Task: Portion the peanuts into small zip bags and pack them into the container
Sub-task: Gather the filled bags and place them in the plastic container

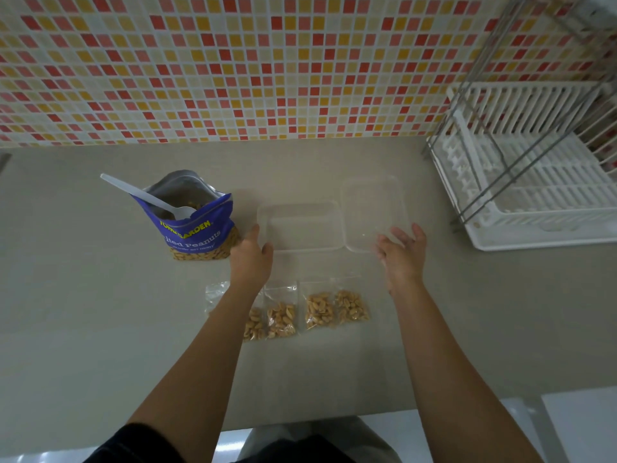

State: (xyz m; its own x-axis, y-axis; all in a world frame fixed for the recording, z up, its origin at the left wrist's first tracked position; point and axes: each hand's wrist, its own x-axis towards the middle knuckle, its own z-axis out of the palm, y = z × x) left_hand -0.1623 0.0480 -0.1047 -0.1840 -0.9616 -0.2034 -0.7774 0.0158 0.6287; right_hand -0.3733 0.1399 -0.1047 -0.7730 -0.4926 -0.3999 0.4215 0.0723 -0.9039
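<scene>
A clear plastic container [302, 227] stands on the beige counter, and its clear lid [372, 208] lies just to its right. My left hand [250, 259] rests against the container's near left corner, thumb at the rim. My right hand [402, 253] hovers with fingers spread at the lid's near edge, holding nothing. Below the hands lies a row of several small zip bags of peanuts [319, 310], plus one empty zip bag [215, 294] partly under my left forearm. A blue peanut bag [197, 233] stands open at the left with a white plastic spoon [147, 198] in it.
A white dish rack [521, 182] with a metal frame fills the counter's right side. A mosaic tile wall [233, 68] runs along the back. The counter's front edge [300, 426] is close to my body.
</scene>
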